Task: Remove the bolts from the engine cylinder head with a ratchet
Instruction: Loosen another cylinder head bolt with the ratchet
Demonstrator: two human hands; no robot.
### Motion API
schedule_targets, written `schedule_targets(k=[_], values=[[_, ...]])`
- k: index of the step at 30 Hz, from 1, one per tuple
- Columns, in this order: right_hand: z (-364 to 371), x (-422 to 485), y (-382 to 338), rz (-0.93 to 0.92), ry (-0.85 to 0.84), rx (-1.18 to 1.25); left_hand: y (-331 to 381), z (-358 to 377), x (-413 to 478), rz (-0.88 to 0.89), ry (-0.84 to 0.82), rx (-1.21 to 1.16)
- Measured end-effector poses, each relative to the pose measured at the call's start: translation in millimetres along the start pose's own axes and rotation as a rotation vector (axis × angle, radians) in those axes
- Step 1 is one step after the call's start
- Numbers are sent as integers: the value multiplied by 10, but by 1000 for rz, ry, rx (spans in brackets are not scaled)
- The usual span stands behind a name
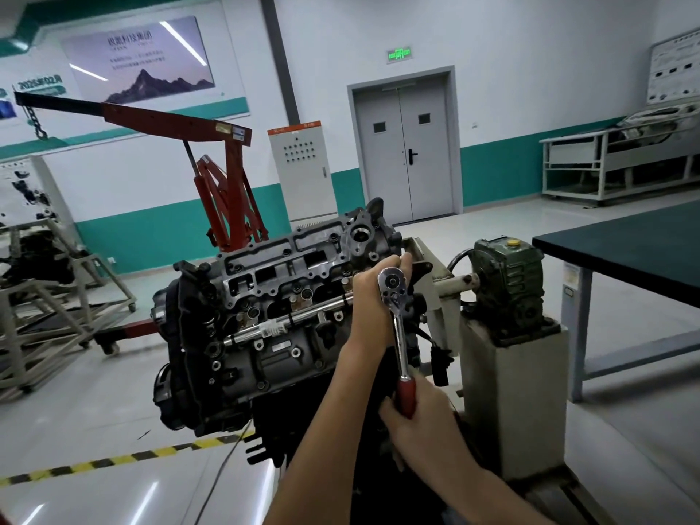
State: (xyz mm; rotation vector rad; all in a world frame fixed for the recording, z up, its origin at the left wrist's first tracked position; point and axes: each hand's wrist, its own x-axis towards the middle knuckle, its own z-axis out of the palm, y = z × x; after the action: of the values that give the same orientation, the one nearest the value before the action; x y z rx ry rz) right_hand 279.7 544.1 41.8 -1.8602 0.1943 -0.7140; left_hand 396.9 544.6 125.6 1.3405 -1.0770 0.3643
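We see the engine (288, 320) mounted on a stand at the centre of the view, its cylinder head (303, 259) tilted toward us, a dark cast-metal face full of rectangular openings and small round bolt holes. A shiny steel rail (291, 316) runs across it from about 8 o'clock to 2 o'clock.

The left hand (373, 301) rests against the head's right end, fingers curled over the edge at 1 o'clock from the palm; it steadies the ratchet head rather than gripping anything we can make out. The ratchet (397, 327) stands nearly upright just right of that hand, its polished chrome head (392, 284) at 12 o'clock and its red handle (406, 395) at 6 o'clock. The right hand (420, 414) is wrapped closed around that red grip. The bolt under the socket is hidden by the tool and the left hand.

At 3 o'clock from the engine sits a green, ribbed gearbox (507, 282) with a yellow cap, on a worn pale pedestal (511, 392). Beyond it at 2 o'clock is a dark-topped table (636, 248). At 10 o'clock stands a red engine hoist (223, 176) with a black boom and hanging chain. A grey double door (405, 149) is at 12 o'clock, with a pale electrical cabinet (299, 172) beside it. Yellow-and-black tape (113, 460) crosses the glossy floor at 8 o'clock.
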Motion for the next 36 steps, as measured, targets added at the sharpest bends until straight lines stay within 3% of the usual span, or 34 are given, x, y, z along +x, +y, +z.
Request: schedule_targets(k=[2, 6, 9, 12, 15, 18, 21, 24, 29, 31, 33, 36], values=[[-335, 94, 22, -61, -28, -189, -16, -41, 9, 27, -43, 55], [-1276, 542, -119, -208, -279, -696, 2, -155, 83, 70, -160, 163], [-1609, 868, -329, -431, -199, -1117, 13, -184, 85, 58, -201, 161], [-1497, 776, -212, -393, -171, -1006, 7, -119, 27, 17, -107, 64], [-1032, 358, 28, -186, -112, -584, 17, -5, -27, 28, 19, 23], [-336, 53, 89, -99, 35, -198, 58, 53, -56, -21, 74, -44], [77, -19, 52, -12, 8, 34, 92, 29, -64, -43, 63, -61], [-293, 114, 68, -81, -33, -208, 85, -78, -30, -36, -29, 17], [-1387, 687, -169, -300, -232, -885, 93, -232, 107, 8, -271, 188], [-1601, 893, -332, -424, -218, -1083, 100, -181, 88, 17, -250, 184], [-1618, 921, -353, -473, -173, -1116, 82, -114, 27, -4, -145, 92], [-1355, 646, -66, -317, -155, -881, 38, -13, -24, -5, -2, -5]])
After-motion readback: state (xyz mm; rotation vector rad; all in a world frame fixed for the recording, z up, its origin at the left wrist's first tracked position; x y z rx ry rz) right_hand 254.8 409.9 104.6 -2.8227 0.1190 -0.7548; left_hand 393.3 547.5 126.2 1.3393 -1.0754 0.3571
